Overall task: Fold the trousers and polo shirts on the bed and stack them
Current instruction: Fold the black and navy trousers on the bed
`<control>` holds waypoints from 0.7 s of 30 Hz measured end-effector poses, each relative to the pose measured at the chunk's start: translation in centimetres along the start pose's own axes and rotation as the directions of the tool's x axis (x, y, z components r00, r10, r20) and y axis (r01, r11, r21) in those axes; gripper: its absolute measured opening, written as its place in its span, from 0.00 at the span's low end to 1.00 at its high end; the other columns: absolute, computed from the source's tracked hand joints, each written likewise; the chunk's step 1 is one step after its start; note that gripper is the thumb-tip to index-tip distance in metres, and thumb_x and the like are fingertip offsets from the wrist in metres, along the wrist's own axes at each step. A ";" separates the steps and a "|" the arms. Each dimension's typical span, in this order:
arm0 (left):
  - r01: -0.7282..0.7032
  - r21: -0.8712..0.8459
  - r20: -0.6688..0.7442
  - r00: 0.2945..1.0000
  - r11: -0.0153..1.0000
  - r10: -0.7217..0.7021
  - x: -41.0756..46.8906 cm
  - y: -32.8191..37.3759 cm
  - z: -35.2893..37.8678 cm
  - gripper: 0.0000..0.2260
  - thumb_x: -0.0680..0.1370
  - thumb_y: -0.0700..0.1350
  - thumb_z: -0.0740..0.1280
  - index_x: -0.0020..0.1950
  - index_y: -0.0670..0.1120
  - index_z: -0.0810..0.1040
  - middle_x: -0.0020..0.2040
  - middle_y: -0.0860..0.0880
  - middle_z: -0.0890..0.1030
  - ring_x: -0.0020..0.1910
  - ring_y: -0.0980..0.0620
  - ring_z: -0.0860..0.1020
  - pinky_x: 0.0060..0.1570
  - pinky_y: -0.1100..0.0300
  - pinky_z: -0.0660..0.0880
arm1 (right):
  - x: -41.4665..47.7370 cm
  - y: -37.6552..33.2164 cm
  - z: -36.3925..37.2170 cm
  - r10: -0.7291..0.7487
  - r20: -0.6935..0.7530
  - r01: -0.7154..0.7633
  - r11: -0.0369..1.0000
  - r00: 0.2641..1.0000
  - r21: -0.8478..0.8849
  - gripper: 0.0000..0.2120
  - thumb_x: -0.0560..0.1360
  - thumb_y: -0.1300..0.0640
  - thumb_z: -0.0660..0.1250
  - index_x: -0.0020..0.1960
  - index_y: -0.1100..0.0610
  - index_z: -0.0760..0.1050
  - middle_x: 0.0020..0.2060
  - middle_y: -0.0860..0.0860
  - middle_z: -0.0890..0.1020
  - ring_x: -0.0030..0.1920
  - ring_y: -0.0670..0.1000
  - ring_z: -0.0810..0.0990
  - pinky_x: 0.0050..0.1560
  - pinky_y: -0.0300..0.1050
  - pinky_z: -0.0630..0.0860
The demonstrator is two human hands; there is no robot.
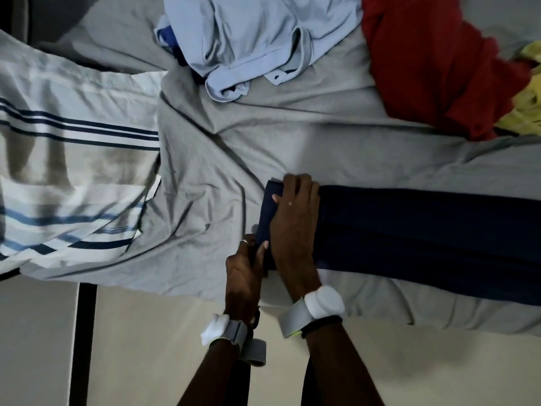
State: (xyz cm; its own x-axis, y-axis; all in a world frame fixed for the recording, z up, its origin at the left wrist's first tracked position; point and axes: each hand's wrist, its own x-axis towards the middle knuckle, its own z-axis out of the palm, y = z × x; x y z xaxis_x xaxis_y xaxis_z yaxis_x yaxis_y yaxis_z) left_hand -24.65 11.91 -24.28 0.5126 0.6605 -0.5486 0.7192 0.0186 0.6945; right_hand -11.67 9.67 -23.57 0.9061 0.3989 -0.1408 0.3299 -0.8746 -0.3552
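Where trousers (424,230) end, both hands (246,268) (294,218) grip.

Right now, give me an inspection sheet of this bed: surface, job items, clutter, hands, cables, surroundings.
Surface: grey bedsheet, wrinkled all over.
Job's things: navy trousers lie flat along the near right side, one end at the hands; light blue polo shirt crumpled at the far middle; red garment crumpled at the far right. No folded stack seen.
Clutter: striped bedding on the left; yellow garment at the right edge, partly out of frame.
Hands: left hand pinches the trousers' near corner; right hand lies over the same end, fingers curled at its far edge.
Cables: nothing seen.
Surroundings: pale floor; dark bed frame.
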 end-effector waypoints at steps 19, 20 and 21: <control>-0.524 0.309 0.163 0.852 0.794 0.498 4.7 4.3 -3.1 0.30 0.70 0.23 0.64 0.69 0.45 0.74 0.67 0.45 0.74 0.67 0.42 0.74 0.66 0.43 0.73 | -8.9 4.4 1.2 0.210 0.287 -0.311 0.873 0.935 0.376 0.30 0.68 0.77 0.64 0.68 0.59 0.74 0.62 0.58 0.77 0.62 0.61 0.74 0.67 0.59 0.73; -0.630 0.432 0.296 0.775 0.645 0.559 6.9 4.8 -3.2 0.36 0.67 0.25 0.69 0.72 0.49 0.73 0.72 0.45 0.71 0.70 0.40 0.71 0.71 0.45 0.70 | -8.9 4.6 1.1 0.190 0.258 -0.272 0.903 0.947 0.333 0.30 0.67 0.77 0.64 0.67 0.59 0.76 0.60 0.57 0.80 0.60 0.61 0.77 0.63 0.60 0.75; -0.714 0.499 0.425 0.695 0.490 0.580 8.9 5.5 -2.9 0.37 0.67 0.30 0.74 0.74 0.52 0.74 0.75 0.45 0.69 0.72 0.38 0.69 0.72 0.47 0.67 | -9.1 4.8 1.0 0.177 0.226 -0.237 0.932 0.958 0.273 0.30 0.66 0.75 0.64 0.66 0.58 0.78 0.59 0.56 0.81 0.58 0.61 0.78 0.60 0.60 0.76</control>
State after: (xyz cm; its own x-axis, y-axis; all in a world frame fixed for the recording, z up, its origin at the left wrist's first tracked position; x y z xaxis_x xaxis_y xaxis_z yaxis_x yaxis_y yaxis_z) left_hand -17.51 20.09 -23.94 0.9727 0.1507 -0.1767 0.2206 -0.8374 0.5000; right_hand -18.58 2.07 -24.89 0.8665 0.2896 -0.4067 0.0206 -0.8347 -0.5503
